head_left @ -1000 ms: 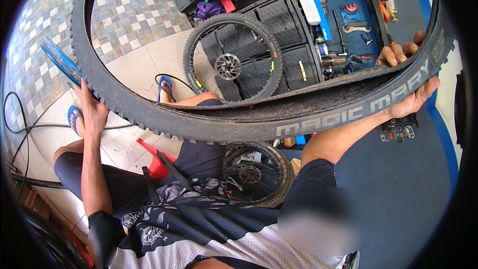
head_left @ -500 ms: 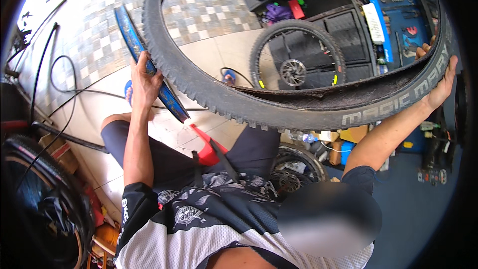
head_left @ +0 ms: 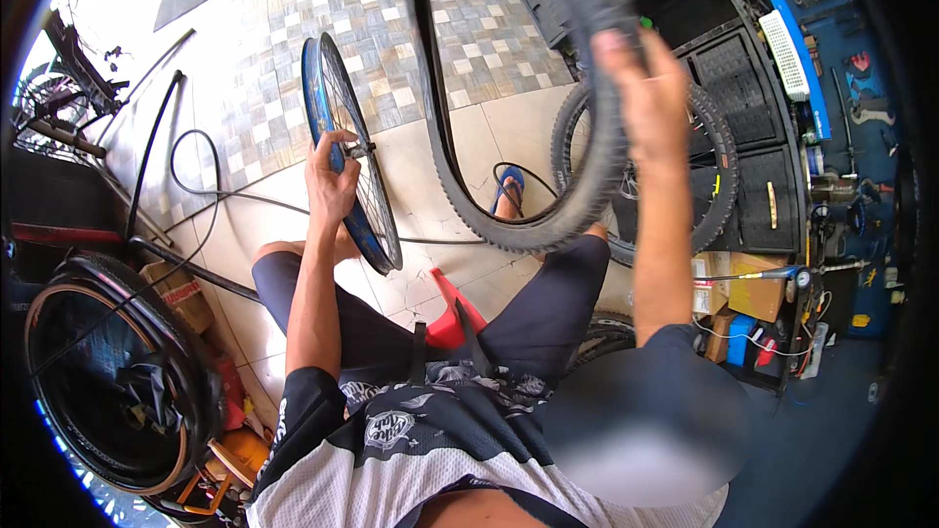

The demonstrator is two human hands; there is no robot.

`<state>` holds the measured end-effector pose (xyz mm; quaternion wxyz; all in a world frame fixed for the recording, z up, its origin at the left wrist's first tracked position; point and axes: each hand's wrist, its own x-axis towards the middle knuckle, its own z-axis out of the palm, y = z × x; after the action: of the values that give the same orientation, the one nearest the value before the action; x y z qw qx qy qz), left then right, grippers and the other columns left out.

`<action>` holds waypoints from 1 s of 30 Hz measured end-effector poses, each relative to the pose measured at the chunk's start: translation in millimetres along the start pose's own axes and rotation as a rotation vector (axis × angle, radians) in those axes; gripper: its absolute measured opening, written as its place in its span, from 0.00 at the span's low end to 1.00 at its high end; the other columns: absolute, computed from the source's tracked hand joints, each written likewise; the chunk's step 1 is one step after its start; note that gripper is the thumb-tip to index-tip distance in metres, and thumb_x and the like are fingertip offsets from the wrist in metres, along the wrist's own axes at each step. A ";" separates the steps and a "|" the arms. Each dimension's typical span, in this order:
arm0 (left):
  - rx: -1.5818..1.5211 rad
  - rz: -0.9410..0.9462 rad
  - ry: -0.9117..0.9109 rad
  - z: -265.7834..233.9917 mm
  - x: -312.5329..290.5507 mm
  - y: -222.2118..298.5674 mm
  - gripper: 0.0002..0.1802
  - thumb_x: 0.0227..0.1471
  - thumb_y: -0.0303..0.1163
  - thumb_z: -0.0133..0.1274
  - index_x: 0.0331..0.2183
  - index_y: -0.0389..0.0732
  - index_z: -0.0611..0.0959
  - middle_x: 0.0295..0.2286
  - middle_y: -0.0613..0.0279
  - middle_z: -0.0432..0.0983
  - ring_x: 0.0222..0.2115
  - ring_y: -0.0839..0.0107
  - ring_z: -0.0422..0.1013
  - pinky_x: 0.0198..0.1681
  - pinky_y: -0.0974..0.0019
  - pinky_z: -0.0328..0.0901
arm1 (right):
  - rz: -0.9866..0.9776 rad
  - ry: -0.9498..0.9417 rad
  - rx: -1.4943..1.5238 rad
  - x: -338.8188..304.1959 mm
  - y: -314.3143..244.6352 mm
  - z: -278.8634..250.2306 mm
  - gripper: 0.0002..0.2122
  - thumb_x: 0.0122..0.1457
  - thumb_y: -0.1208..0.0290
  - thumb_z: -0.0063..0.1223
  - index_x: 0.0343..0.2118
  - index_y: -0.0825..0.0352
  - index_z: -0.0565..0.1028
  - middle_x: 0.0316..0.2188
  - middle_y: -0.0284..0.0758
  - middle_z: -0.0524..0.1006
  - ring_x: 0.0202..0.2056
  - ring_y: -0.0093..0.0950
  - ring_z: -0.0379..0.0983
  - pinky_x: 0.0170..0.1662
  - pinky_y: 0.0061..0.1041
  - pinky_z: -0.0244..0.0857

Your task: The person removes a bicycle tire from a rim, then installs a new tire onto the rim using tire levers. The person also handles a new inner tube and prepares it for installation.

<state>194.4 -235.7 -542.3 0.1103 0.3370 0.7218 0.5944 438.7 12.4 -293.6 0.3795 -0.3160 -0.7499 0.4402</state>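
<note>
The 2 hands are apart: the left hand sits left of centre, its fingers curled closed around the rim of a bare wheel. That wheel stands nearly edge-on to the camera, leaning slightly, with a blue rim, thin spokes and a hub just beside the fingertips. The right hand, raised right of upper centre, is blurred; it has hold of the tread of a loose black tire, thumb and fingers closed over the outer edge, though the separate fingers cannot all be made out. The tire fills the upper middle, a long oval cut off by the top edge, its knobby lower curve above the person's knee.

Partly behind the tire, right of centre, is a wheel with its own tire, near a black drawer cabinet. A wrench lies at the far right. A red stool shows between the thighs at lower centre. A black cable loops across the left, above a cardboard box.
</note>
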 end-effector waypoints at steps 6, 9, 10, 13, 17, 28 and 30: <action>0.031 -0.022 -0.017 12.5 -8.5 13.9 0.39 0.42 0.19 0.50 0.59 0.47 0.78 0.42 0.58 0.72 0.37 0.65 0.70 0.42 0.65 0.68 | 0.120 -0.079 -0.457 -22.0 113.5 84.5 0.26 0.57 0.49 0.67 0.49 0.66 0.76 0.36 0.40 0.83 0.37 0.41 0.82 0.41 0.41 0.74; 0.073 -0.025 -0.025 21.4 -11.0 17.5 0.41 0.43 0.16 0.47 0.61 0.46 0.76 0.43 0.59 0.73 0.34 0.73 0.71 0.37 0.68 0.69 | 0.114 -0.079 -0.600 -25.5 149.1 95.6 0.34 0.56 0.49 0.65 0.60 0.66 0.69 0.48 0.46 0.80 0.46 0.49 0.79 0.47 0.47 0.74; 0.109 0.074 -0.010 25.4 -8.8 18.5 0.41 0.42 0.16 0.47 0.61 0.46 0.76 0.44 0.59 0.73 0.33 0.73 0.71 0.35 0.68 0.70 | 0.072 -0.057 -0.610 -25.6 155.0 96.7 0.34 0.56 0.48 0.65 0.60 0.66 0.69 0.49 0.46 0.80 0.47 0.49 0.79 0.47 0.47 0.74; 0.110 0.049 -0.034 36.5 -7.8 22.7 0.41 0.42 0.15 0.47 0.61 0.46 0.76 0.44 0.58 0.73 0.32 0.74 0.71 0.34 0.68 0.69 | 0.018 -0.051 -0.641 -22.7 156.9 96.6 0.35 0.55 0.49 0.65 0.61 0.66 0.69 0.49 0.48 0.78 0.48 0.50 0.78 0.49 0.48 0.74; 0.017 -0.042 -0.048 49.6 -4.0 26.7 0.39 0.44 0.18 0.50 0.61 0.45 0.76 0.43 0.53 0.73 0.42 0.58 0.72 0.49 0.60 0.68 | 0.036 -0.063 -0.651 -11.0 138.2 96.3 0.36 0.54 0.50 0.66 0.62 0.66 0.69 0.49 0.48 0.79 0.48 0.50 0.79 0.50 0.47 0.74; 0.032 -0.043 -0.038 59.1 7.4 26.1 0.40 0.45 0.17 0.48 0.63 0.44 0.73 0.46 0.53 0.74 0.41 0.63 0.72 0.46 0.61 0.68 | 0.089 -0.170 -0.467 17.5 54.3 49.9 0.33 0.52 0.48 0.69 0.55 0.66 0.76 0.42 0.45 0.84 0.45 0.45 0.82 0.49 0.42 0.74; 0.028 -0.063 -0.045 58.4 9.2 24.0 0.39 0.46 0.18 0.50 0.63 0.41 0.73 0.52 0.50 0.75 0.50 0.57 0.73 0.56 0.58 0.67 | 0.186 -0.156 -0.553 21.4 63.0 61.5 0.33 0.51 0.45 0.69 0.53 0.65 0.76 0.39 0.42 0.84 0.40 0.41 0.83 0.45 0.40 0.75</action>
<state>228.7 -182.6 -533.3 0.1405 0.3287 0.7376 0.5729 384.5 29.8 -364.0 0.1783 -0.4401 -0.8360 0.2751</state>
